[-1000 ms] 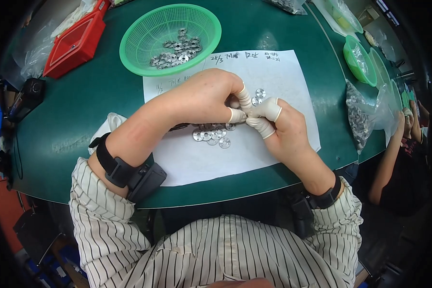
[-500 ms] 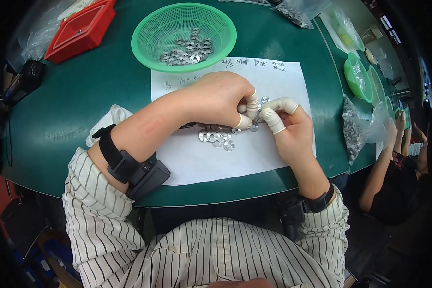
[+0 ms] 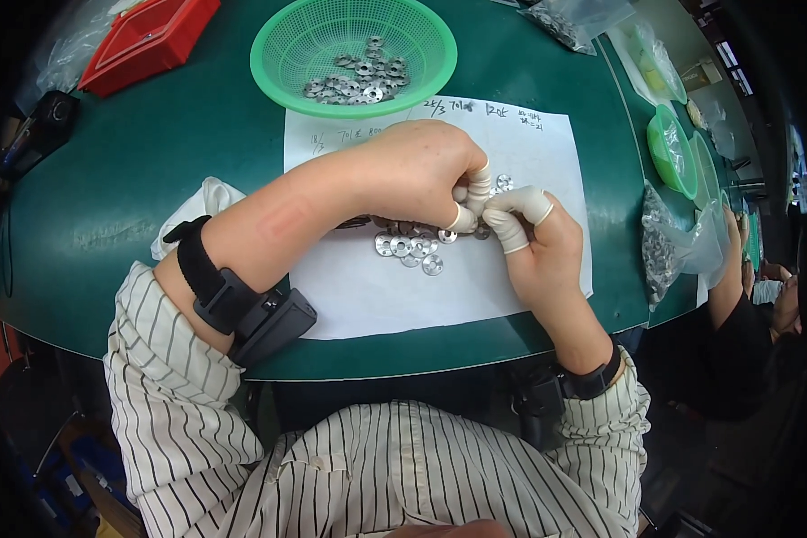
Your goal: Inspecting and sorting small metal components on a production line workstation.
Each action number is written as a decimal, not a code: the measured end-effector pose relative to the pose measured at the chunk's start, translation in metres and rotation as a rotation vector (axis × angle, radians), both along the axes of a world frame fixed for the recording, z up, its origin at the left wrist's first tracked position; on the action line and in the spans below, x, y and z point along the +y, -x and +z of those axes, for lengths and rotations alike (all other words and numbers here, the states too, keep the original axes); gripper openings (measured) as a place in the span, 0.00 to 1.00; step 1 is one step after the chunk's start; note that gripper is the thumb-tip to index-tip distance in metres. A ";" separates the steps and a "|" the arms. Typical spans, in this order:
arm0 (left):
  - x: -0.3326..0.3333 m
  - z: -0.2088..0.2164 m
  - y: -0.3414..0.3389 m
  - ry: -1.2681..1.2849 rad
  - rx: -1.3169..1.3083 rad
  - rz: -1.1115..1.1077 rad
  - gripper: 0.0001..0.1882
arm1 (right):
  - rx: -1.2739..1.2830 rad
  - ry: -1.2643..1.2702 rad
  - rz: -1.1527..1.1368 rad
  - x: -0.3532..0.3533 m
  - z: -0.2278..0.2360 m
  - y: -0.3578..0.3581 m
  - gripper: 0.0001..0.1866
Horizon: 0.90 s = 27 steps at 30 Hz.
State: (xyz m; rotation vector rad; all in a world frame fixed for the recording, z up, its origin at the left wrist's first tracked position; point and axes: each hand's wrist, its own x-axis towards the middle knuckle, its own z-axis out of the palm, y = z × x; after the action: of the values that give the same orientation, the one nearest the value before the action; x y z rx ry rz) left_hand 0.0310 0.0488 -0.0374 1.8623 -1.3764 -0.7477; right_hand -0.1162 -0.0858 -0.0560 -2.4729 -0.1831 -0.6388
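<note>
White finger cots cover fingertips on both hands. My left hand (image 3: 426, 170) reaches across the white sheet of paper (image 3: 368, 309), its thumb and fingers pinched together. Against it, fingertips nearly touching, my right hand (image 3: 547, 238) is also closed in a pinch. Whatever lies between the fingertips is hidden. Small round metal discs with holes (image 3: 410, 249) lie on the paper just below my left hand, some overlapping. More discs (image 3: 503, 183) show beyond the fingertips, partly covered by my hands.
A green mesh basket (image 3: 264, 67) with similar discs stands at the paper's far edge. At the far left are a red tray (image 3: 121, 72) and a black device (image 3: 49, 130). A plastic bag of metal parts (image 3: 659, 247) and green baskets (image 3: 662, 170) lie right, near another person's arm (image 3: 728, 278).
My fingertips have come closer together, and the right hand's pinch has turned slightly inward. The view has shifted a little, and the other person at the right has moved.
</note>
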 end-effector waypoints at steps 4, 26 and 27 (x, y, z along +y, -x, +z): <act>0.000 0.001 0.000 0.005 -0.014 -0.009 0.11 | 0.015 -0.051 -0.037 0.002 -0.001 0.000 0.04; 0.002 0.004 -0.001 0.025 -0.033 -0.020 0.12 | 0.287 -0.591 -0.039 0.001 0.000 0.007 0.04; 0.001 0.005 -0.001 0.018 -0.041 -0.025 0.12 | 0.291 -0.590 -0.036 0.000 -0.001 0.007 0.04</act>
State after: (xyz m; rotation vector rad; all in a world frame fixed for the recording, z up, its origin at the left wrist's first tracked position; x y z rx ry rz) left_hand 0.0322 0.0502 -0.0322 1.8587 -1.4297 -0.7107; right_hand -0.1228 -0.0856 -0.0567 -1.9644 0.1466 -0.2827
